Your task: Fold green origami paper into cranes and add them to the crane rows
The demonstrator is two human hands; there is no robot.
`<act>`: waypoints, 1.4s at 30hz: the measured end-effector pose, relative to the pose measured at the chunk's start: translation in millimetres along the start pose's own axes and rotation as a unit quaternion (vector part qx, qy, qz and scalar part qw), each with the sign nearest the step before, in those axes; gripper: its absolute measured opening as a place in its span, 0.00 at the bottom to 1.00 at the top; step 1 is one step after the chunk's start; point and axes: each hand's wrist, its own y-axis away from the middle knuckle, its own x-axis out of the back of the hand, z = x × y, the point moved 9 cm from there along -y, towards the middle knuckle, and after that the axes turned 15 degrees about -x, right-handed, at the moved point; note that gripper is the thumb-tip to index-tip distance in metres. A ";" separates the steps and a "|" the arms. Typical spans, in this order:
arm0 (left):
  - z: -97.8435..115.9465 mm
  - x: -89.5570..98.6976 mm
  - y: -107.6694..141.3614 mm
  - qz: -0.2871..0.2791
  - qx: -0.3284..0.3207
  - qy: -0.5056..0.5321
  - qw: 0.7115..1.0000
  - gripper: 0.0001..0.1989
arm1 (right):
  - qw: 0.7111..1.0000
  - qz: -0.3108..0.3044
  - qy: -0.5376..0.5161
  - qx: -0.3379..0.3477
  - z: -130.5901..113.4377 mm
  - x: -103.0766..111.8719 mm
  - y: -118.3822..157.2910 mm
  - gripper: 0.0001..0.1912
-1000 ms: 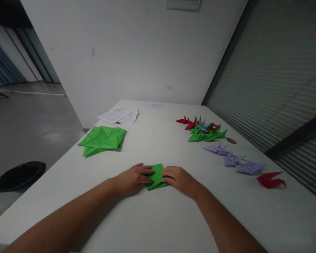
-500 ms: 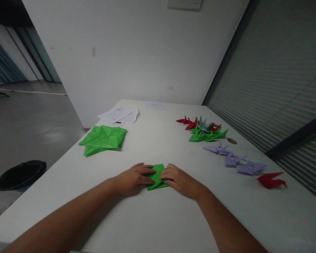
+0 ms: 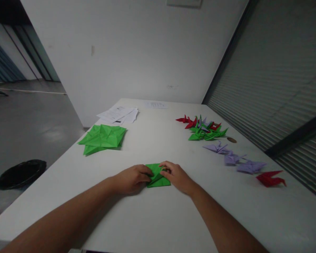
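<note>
Green paper point(image 3: 161, 182) lies squarish, fold point(image 3: 155, 180) slanting away rightward, left hand point(image 3: 135, 179) and right hand point(image 3: 177, 176) curled on it, grips unclear.

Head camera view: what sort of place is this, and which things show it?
Probably an office or meeting room: printed sheets lie on a large white table, and slatted blinds run along the right side.

Printed sheets point(image 3: 117, 114), faint wall scribble point(image 3: 171, 86), nothing legible
</note>
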 end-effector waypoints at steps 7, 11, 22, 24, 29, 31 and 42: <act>0.8 0.3 2.1 0.021 0.003 -0.004 1.000 0.13 | 0.998 0.011 -0.035 -0.041 7.1 -0.2 -4.0 0.07; 0.2 -0.8 3.8 0.004 0.013 -0.004 1.000 0.09 | 0.997 0.051 0.039 -0.050 2.7 3.1 -4.1 0.03; -7.9 -4.3 8.8 0.048 0.025 0.001 0.999 0.07 | 0.978 0.115 0.171 -0.024 -6.9 3.8 -4.9 0.06; -8.5 -5.1 8.9 0.056 0.022 0.001 0.998 0.06 | 0.974 0.128 0.185 -0.030 -5.9 4.1 -5.1 0.07; -7.5 -1.5 6.0 0.045 0.045 0.003 0.998 0.07 | 0.972 0.125 0.197 -0.042 -2.6 2.6 -6.1 0.07; -4.8 0.0 4.1 0.032 0.044 0.004 0.999 0.12 | 0.972 0.122 0.197 -0.040 -2.3 2.3 -6.2 0.07; 1.4 -0.1 1.8 0.021 0.017 0.010 1.000 0.07 | 0.991 0.048 0.114 -0.045 -4.2 4.8 -1.1 0.08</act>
